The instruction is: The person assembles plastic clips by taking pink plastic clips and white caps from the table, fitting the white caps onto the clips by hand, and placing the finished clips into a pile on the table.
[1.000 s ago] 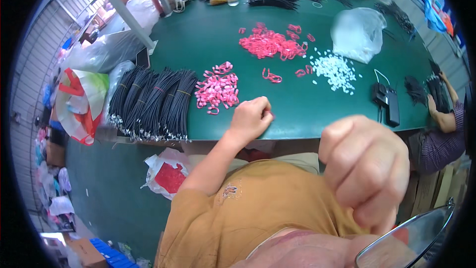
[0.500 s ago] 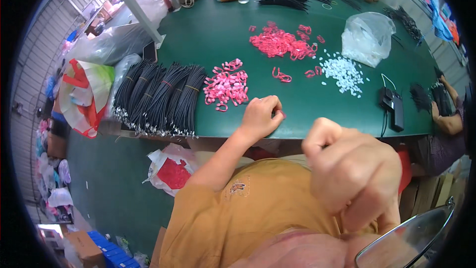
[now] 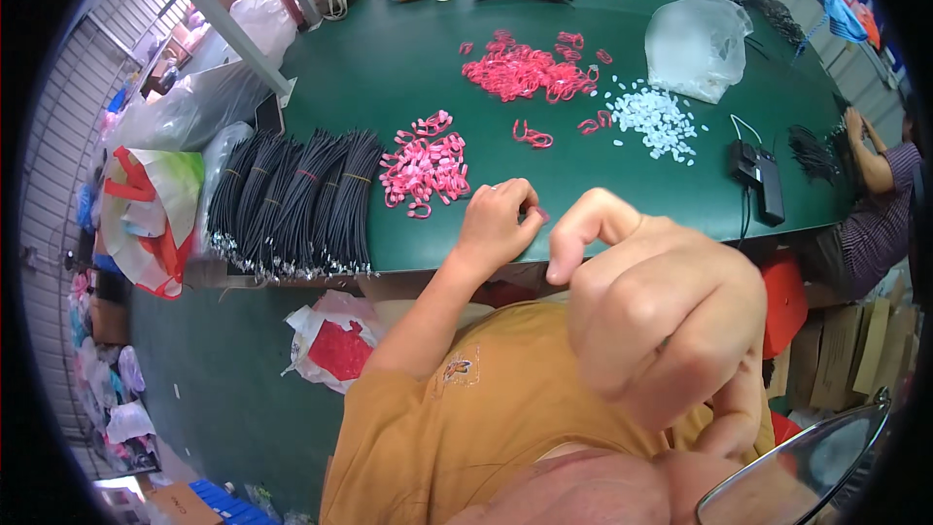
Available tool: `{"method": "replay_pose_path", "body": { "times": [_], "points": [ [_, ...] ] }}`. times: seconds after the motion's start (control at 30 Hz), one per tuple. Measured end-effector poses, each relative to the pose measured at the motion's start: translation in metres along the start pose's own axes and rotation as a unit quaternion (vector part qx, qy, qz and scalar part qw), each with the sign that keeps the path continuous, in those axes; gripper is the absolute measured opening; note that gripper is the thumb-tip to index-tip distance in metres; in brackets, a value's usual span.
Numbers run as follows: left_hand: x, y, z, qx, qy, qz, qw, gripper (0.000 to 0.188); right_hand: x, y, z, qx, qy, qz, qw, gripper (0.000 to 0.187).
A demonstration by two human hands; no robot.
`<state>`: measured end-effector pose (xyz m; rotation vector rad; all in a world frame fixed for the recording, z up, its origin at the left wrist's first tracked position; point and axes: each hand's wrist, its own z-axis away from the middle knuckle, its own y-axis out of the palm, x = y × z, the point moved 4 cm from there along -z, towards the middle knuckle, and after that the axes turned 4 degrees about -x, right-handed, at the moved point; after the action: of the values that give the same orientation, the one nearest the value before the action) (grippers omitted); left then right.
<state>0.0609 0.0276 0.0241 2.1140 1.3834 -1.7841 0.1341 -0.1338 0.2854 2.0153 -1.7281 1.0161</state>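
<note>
My left hand (image 3: 498,222) rests at the table's near edge, its fingers curled closed. Whatever they hold, if anything, is hidden. Raised in front of my chest, my right hand (image 3: 666,316) looms large with its back showing. Its index finger is bent out from the others, which are folded in; its palm and thumb are hidden. Closest to my left hand lies a pile of pink loops with pale pieces (image 3: 425,170). Farther off are a heap of plain pink-red loops (image 3: 530,70), a few loose pink loops (image 3: 533,135) and scattered small white pieces (image 3: 659,124).
Bundles of black cords (image 3: 309,199) lie on the green table (image 3: 408,68) at left, beside a metal post (image 3: 228,24). To the right are a clear plastic bag (image 3: 695,49) and a black device (image 3: 758,180). Another person (image 3: 882,170) works at the right edge. An opened bag (image 3: 340,350) sits below.
My right hand has shifted slightly left, and its index finger has lifted away from the others. My left hand stays at the table edge. The whole view has shifted a little.
</note>
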Motion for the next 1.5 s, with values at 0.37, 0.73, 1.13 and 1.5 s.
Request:
{"method": "replay_pose_path", "body": {
  "times": [0.37,0.73,1.13,1.5],
  "points": [
    [-0.010,-0.004,-0.008,-0.051,0.065,-0.102,0.991,0.013,-0.004,-0.002,-0.002,0.003,-0.045,0.033,0.998,0.031],
    [0.010,-0.002,-0.007,-0.071,-0.069,0.004,0.995,0.021,-0.194,-0.033,0.130,-0.040,0.206,0.531,0.821,0.030],
    [0.050,0.001,-0.011,-0.077,-0.130,0.260,0.954,0.025,-0.200,-0.013,0.152,-0.082,0.144,0.612,0.773,0.032],
    [0.038,-0.003,-0.004,-0.046,-0.148,0.322,0.934,0.017,-0.203,-0.008,0.158,-0.111,0.147,0.599,0.779,0.032]
  ]
}}
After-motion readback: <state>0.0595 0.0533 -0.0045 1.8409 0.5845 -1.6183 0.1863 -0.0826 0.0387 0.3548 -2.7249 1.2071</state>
